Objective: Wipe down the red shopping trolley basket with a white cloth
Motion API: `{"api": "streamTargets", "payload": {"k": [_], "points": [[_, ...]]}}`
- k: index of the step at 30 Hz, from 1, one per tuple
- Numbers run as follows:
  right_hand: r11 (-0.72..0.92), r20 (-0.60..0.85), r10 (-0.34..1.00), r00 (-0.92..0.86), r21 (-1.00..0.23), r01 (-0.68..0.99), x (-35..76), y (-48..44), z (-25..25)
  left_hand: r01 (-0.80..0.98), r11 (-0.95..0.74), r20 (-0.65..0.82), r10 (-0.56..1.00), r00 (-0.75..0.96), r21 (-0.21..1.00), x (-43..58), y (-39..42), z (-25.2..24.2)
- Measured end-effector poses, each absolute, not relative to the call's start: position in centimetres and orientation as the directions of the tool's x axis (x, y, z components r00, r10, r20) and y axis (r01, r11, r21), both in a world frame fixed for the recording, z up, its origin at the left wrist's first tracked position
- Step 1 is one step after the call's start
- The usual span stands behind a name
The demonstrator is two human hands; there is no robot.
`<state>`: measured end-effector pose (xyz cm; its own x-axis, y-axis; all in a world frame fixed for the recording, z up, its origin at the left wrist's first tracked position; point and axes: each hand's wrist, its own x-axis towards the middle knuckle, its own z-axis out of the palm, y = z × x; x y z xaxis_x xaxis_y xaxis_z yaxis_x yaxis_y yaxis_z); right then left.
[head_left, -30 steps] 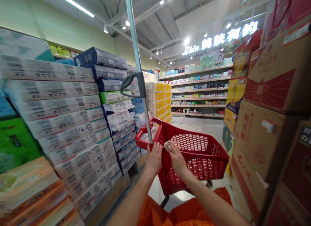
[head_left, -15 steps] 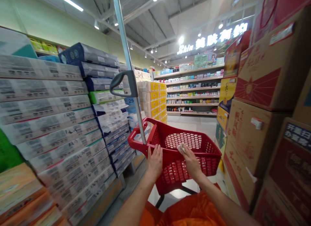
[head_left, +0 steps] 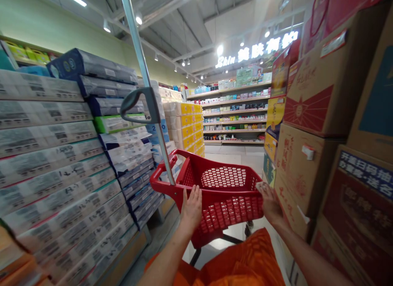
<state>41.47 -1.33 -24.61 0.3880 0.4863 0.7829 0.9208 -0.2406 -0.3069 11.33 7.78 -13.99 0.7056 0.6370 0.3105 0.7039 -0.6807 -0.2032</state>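
Observation:
A red plastic shopping cart (head_left: 229, 204) with a mesh-holed basket stands right in front of me. My left hand (head_left: 192, 206) lies against the near side of the basket below the rim, fingers stretched out and touching the plastic. At the basket's right front corner, my right hand (head_left: 270, 202) presses a small crumpled whitish cloth or tissue (head_left: 260, 187) against the rim. A metal pole (head_left: 147, 77) with a grey looped handle (head_left: 144, 105) rises from the cart's left end. The inside of the basket floor is mostly hidden.
Tall stacks of wrapped paper packs (head_left: 55, 163) line the left side. Cardboard cartons (head_left: 310, 163) are piled close on the right, near my right arm. Yellow-and-white packs (head_left: 190, 122) and a wall of stocked shelves (head_left: 236, 110) stand farther back. Orange clothing (head_left: 236, 261) covers my lap.
My right hand has slid right along the rim with the cloth, from mid-side to the corner. My left hand stays at the basket's side. The view has turned slightly right.

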Motion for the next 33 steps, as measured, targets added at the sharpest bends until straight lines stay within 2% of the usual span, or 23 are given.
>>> {"api": "streamTargets", "payload": {"k": [1, 3, 7, 10, 12, 14, 16, 20, 23, 25, 29, 33], "points": [[-0.277, 0.774, 0.454, 0.442, -0.349, 0.895, 42.2, -1.6, -24.7, 0.706, -0.678, 0.312, 0.639, 0.704, -0.205, 11.4, 7.7, -14.0], [-0.245, 0.774, 0.452, 0.443, -0.37, 0.896, 41.4, -1.3, -24.4, 0.71, -0.673, 0.314, 0.642, 0.7, -0.207, 11.6, 7.6, -14.0], [0.029, 0.791, 0.582, 0.186, -0.249, 0.968, 34.1, 0.7, -22.8, 0.706, -0.679, 0.332, 0.631, 0.701, -0.202, 11.5, 7.5, -14.1], [0.101, 0.802, 0.586, 0.118, -0.216, 0.971, 31.1, 1.2, -22.6, 0.706, -0.682, 0.427, 0.59, 0.685, -0.19, 9.8, 8.0, -13.7], [0.086, 0.82, 0.551, 0.153, -0.238, 0.968, 31.7, 1.1, -23.2, 0.765, -0.622, 0.545, 0.589, 0.597, -0.166, 7.7, 8.9, -12.8], [0.076, 0.821, 0.54, 0.187, -0.268, 0.96, 33.3, 1.1, -24.0, 0.863, -0.493, 0.638, 0.632, 0.44, -0.106, 5.4, 10.1, -11.4], [0.075, 0.805, 0.552, 0.216, -0.306, 0.949, 34.9, 1.6, -24.3, 0.913, -0.401, 0.628, 0.693, 0.355, -0.073, 3.5, 11.3, -10.0], [0.051, 0.753, 0.567, 0.334, -0.437, 0.898, 34.3, 4.1, -23.1, 0.895, -0.427, 0.497, 0.753, 0.431, -0.129, 2.9, 12.2, -8.7], [0.168, 0.744, 0.586, 0.321, -0.499, 0.85, 29.2, 6.6, -20.8, 0.898, -0.421, 0.505, 0.753, 0.422, -0.124, 4.2, 11.2, -9.0], [0.3, 0.78, 0.569, 0.259, -0.491, 0.818, 24.6, 7.9, -18.9, 0.891, -0.44, 0.523, 0.735, 0.43, -0.114, 4.9, 10.4, -9.2], [0.447, 0.857, 0.472, 0.208, -0.436, 0.781, 18.4, 8.3, -16.0, 0.861, -0.501, 0.567, 0.685, 0.458, -0.09, 4.9, 9.9, -8.8], [0.503, 0.884, 0.467, 0.017, -0.282, 0.817, 18.7, 6.5, -18.0, 0.872, -0.486, 0.58, 0.693, 0.428, -0.062, 4.1, 10.8, -8.5]]}}
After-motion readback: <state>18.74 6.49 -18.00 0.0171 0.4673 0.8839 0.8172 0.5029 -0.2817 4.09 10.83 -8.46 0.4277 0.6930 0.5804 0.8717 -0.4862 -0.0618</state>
